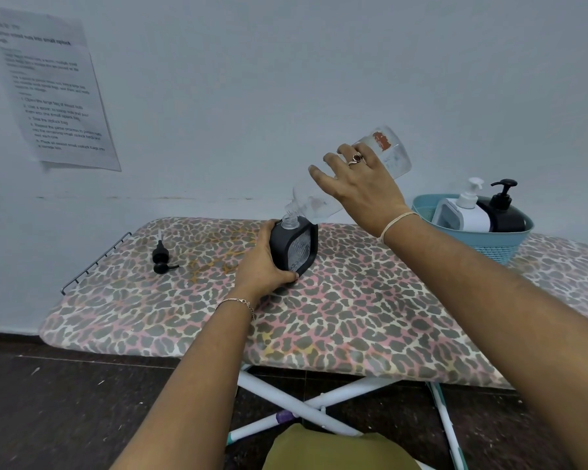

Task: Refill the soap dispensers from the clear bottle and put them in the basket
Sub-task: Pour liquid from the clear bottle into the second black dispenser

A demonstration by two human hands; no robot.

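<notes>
Hands both grip: left hand (pixel 264 262) steadies the black dispenser (pixel 294 246), right hand (pixel 357 188) tilts the clear bottle (pixel 386 154) over it.

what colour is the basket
Light blue basket, seen in the head view.

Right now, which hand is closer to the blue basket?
Right. The right hand is up beside the basket, tipping the clear bottle. The left hand is farther away, holding the black dispenser.

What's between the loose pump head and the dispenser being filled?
Head view: only bare ironing board cover between pump head and dispenser, besides the left hand gripping it.
</notes>
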